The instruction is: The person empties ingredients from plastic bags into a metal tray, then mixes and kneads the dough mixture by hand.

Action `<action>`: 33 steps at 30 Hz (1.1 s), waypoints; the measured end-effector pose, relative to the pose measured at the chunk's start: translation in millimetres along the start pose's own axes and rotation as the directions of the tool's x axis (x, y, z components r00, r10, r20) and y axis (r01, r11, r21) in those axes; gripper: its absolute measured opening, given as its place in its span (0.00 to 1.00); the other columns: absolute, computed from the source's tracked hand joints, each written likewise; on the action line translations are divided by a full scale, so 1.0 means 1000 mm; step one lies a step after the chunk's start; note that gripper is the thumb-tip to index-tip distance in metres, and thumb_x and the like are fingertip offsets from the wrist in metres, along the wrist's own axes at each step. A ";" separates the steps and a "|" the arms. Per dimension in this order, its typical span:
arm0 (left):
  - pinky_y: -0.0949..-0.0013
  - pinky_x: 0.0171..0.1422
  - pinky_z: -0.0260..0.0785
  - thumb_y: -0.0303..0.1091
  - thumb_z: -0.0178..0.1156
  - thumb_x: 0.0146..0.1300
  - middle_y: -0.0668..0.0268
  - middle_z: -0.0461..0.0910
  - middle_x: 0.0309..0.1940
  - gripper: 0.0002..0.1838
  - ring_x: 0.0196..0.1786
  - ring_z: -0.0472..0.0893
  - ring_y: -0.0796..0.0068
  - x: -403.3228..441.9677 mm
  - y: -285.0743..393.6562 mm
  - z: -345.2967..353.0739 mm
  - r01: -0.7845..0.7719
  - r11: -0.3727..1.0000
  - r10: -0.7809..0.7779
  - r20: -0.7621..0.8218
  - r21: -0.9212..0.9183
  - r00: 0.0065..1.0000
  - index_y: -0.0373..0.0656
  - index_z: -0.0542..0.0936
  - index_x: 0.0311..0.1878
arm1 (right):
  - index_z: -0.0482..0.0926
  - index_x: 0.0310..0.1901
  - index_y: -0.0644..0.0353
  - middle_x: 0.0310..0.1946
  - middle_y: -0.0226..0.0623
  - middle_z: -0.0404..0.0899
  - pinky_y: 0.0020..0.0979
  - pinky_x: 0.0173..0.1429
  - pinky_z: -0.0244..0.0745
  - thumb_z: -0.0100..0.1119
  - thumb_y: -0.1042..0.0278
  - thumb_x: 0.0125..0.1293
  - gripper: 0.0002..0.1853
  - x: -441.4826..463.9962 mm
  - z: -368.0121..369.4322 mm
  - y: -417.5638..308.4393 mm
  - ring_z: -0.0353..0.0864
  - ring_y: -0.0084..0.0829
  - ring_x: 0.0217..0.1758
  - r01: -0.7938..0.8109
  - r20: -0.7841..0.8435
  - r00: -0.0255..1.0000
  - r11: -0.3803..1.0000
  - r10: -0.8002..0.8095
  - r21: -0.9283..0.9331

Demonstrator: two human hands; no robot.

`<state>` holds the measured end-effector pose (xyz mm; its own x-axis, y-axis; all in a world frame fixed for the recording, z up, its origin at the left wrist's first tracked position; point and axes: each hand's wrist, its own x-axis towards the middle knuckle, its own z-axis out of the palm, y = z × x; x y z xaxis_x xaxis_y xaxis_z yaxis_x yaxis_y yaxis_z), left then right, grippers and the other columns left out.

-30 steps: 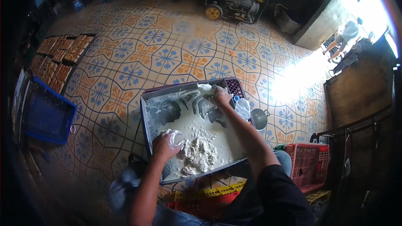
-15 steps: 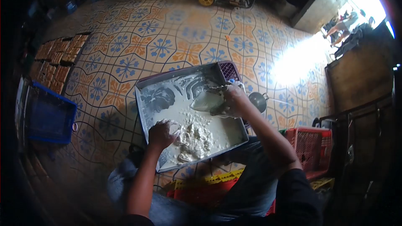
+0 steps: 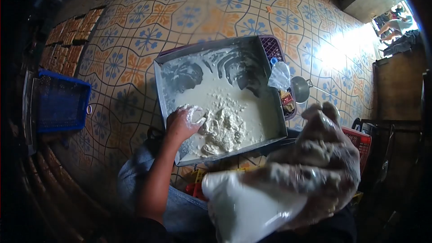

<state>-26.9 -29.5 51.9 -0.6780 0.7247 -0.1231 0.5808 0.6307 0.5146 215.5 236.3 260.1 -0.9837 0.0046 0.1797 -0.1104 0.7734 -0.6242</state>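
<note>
A square metal tray [image 3: 159, 94] lies before me, holding a pale, milky liquid with a lumpy white mass [image 3: 222, 130] near its front. My left hand [image 3: 184, 120], smeared with white, is over the tray's left side beside the mass. Its fingers are curved but apart, and nothing shows between them. Close to the camera, a clear plastic bag [image 3: 256, 207] with white contents fills the lower right. My right hand [image 3: 324, 150] is gripping it, largely hidden by the plastic and blurred.
A purple crate [image 3: 272, 47] sits under the tray, with a small plastic bag [image 3: 280, 75] on its right side. Beyond is a grey long-handled pan [image 3: 300, 90]. A blue crate [image 3: 63, 103] stands left, a red crate [image 3: 360, 141] right. A person [image 3: 396, 26] is outside the doorway.
My right hand has lifted the plastic bag out from over the tray, toward me and to the right. The left hand stays beside the mass. The view has tilted down.
</note>
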 end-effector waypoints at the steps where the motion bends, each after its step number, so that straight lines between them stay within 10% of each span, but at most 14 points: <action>1: 0.60 0.54 0.71 0.45 0.68 0.50 0.61 0.82 0.43 0.20 0.49 0.79 0.57 0.000 0.001 -0.001 -0.010 1.000 0.010 -0.007 0.002 1.000 0.50 0.81 0.46 | 0.78 0.48 0.59 0.43 0.45 0.77 0.43 0.59 0.64 0.71 0.56 0.36 0.32 -0.009 -0.002 -0.002 0.72 0.48 0.55 -0.022 -0.009 1.000 1.000 0.022 0.009; 17: 0.60 0.58 0.69 0.41 0.69 0.50 0.58 0.80 0.48 0.20 0.52 0.77 0.54 0.004 0.011 -0.008 0.023 0.999 -0.021 0.054 -0.039 0.998 0.50 0.81 0.47 | 0.78 0.51 0.58 0.47 0.44 0.76 0.42 0.62 0.63 0.73 0.52 0.36 0.36 -0.033 0.005 -0.011 0.70 0.47 0.58 -0.086 0.003 0.996 0.987 0.086 0.138; 33: 0.60 0.58 0.69 0.45 0.68 0.51 0.60 0.80 0.48 0.20 0.53 0.77 0.56 0.003 0.008 -0.008 0.021 1.000 -0.020 0.027 -0.021 0.999 0.48 0.81 0.47 | 0.77 0.54 0.57 0.51 0.43 0.75 0.41 0.64 0.61 0.76 0.48 0.37 0.39 0.031 0.010 -0.021 0.67 0.45 0.61 0.135 0.200 0.954 0.916 -0.223 0.378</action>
<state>-27.3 -24.5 62.5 -0.6771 0.7191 -0.1565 0.5571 0.6398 0.5293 185.8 214.0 271.2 -0.9423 -0.2951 0.1583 -0.2874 0.4698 -0.8347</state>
